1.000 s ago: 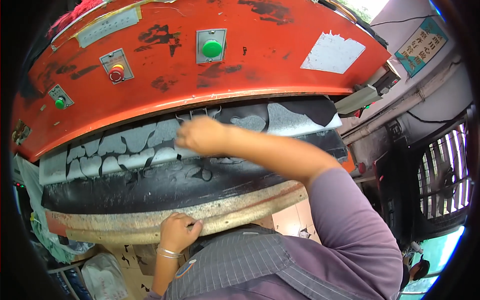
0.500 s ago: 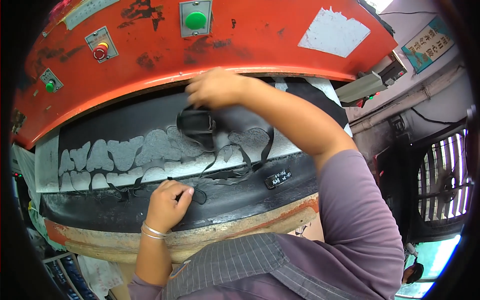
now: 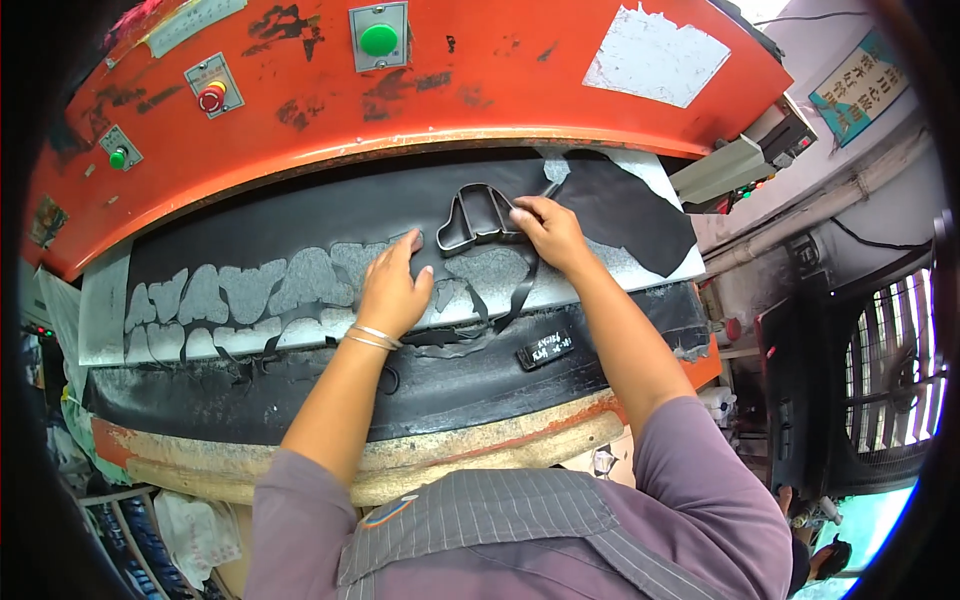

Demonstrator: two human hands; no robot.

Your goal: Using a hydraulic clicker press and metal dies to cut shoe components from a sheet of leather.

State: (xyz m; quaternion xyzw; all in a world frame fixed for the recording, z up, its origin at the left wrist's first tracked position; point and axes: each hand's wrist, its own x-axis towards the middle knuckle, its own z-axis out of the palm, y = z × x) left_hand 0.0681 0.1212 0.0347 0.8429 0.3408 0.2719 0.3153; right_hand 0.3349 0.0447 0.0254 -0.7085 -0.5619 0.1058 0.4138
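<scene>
Die down on the sheet, and you look to be lining it up!
From the left of the frame, grey shapes (image 3: 320,275) run toward the centre, and there's your left hand (image 3: 393,292) at their right end, open, gripping nothing. Just right of it, upper centre, the die (image 3: 487,237) sits on the black sheet (image 3: 300,212), your right hand (image 3: 550,235) closed on its right edge. This reads as the placing step; the next move seems to call for settling the die flat on uncut sheet, then both hands clear of the orange press (image 3: 500,100).
</scene>
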